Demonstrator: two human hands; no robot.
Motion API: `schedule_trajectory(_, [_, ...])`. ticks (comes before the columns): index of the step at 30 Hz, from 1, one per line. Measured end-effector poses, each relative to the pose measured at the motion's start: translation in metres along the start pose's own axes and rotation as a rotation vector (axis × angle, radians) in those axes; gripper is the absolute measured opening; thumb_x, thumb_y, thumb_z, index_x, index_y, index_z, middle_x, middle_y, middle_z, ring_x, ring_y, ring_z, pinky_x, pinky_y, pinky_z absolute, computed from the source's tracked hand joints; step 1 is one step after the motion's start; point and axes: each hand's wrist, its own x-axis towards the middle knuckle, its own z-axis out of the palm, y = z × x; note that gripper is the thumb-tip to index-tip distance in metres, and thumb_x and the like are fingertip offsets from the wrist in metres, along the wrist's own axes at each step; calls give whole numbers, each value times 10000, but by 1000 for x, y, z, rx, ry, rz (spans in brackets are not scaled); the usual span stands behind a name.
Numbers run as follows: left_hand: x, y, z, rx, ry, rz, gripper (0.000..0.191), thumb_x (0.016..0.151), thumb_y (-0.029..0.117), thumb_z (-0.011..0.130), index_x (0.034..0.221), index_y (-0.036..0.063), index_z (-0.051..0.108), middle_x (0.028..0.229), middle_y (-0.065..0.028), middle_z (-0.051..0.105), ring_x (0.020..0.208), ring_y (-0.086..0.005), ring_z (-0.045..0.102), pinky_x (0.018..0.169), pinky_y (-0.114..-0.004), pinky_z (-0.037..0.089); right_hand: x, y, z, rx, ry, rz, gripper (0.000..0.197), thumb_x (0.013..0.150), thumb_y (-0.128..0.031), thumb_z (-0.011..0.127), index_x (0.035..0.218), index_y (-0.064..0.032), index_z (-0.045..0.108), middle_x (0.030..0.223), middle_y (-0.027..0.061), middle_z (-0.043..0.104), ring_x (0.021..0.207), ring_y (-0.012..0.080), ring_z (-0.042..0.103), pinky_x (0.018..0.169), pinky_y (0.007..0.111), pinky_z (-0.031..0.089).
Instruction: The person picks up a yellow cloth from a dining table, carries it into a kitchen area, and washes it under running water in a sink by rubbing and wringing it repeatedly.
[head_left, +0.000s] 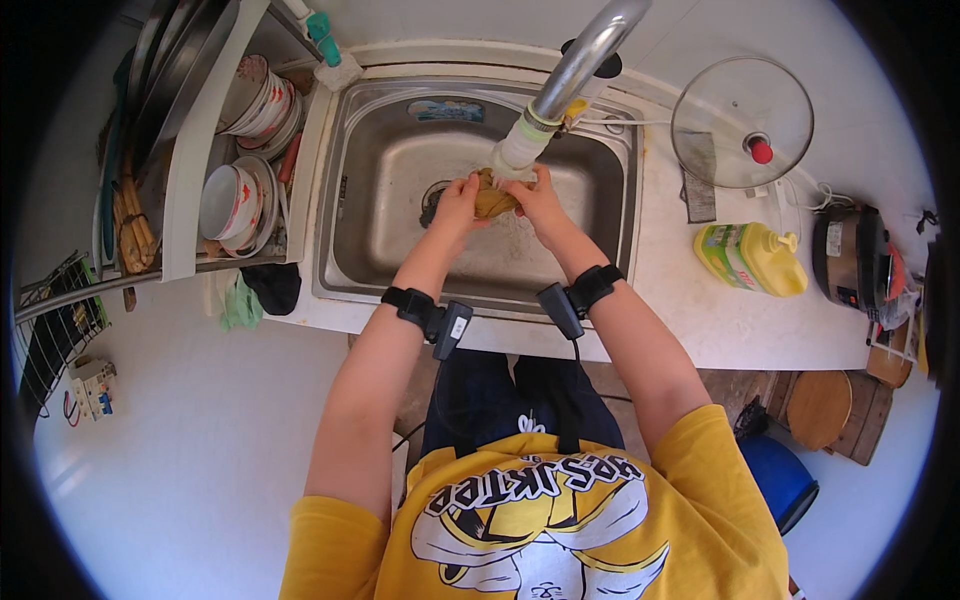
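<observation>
Both my hands grip a wet brown cloth inside the stainless steel sink. My left hand holds its left side, and my right hand has the right side. Just above the cloth is the pale nozzle of the chrome faucet, and its tip hides part of the cloth. Water seems to run from it onto the cloth. The drain with something dark in it lies to the left of my left hand, partly covered by it.
A rack at left holds stacked bowls and plates. On the right counter are a yellow pump bottle, a glass lid, a grey cloth and a rice cooker. Green and black cloths hang at the counter's left edge.
</observation>
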Motion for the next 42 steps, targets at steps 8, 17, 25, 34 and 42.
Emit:
schedule_trajectory(8, [-18, 4, 12, 238, 23, 282, 349, 771, 254, 638, 1002, 46, 481, 917, -82, 547, 813, -186, 545, 721, -342, 434, -6, -1, -19, 274, -215, -9, 324, 785, -55, 587, 1080, 50, 504, 883, 76, 577, 754, 131, 545, 661, 230, 423])
schedule_trajectory(17, [-18, 6, 3, 796, 181, 819, 226, 701, 110, 681, 752, 12, 483, 756, -110, 561, 680, -211, 551, 620, -313, 430, -16, -13, -16, 218, -130, 88, 266, 906, -179, 426, 1102, -40, 540, 963, 43, 588, 818, 137, 560, 733, 262, 448])
schedule_trajectory(25, [-11, 15, -18, 382, -67, 537, 172, 724, -28, 612, 754, 32, 454, 709, -29, 510, 653, -88, 487, 586, -227, 397, -17, -11, -13, 334, -46, 85, 245, 906, -165, 422, 1059, -42, 569, 948, 29, 590, 788, 128, 551, 701, 264, 443])
schedule_trajectory(34, [-12, 33, -24, 722, 52, 756, 249, 705, -75, 550, 913, 60, 539, 792, -84, 522, 683, -226, 535, 661, -296, 448, 3, -15, -27, 224, -152, 24, 233, 905, -187, 429, 1053, -52, 548, 916, 12, 581, 819, 90, 521, 727, 217, 403])
schedule_trajectory(42, [-1, 8, -19, 769, -15, 722, 170, 751, 5, 602, 910, 23, 544, 863, -75, 531, 757, -176, 535, 678, -267, 437, -11, -51, -18, 310, -254, 34, 171, 879, -172, 483, 933, -43, 580, 816, -16, 564, 751, 79, 497, 680, 209, 393])
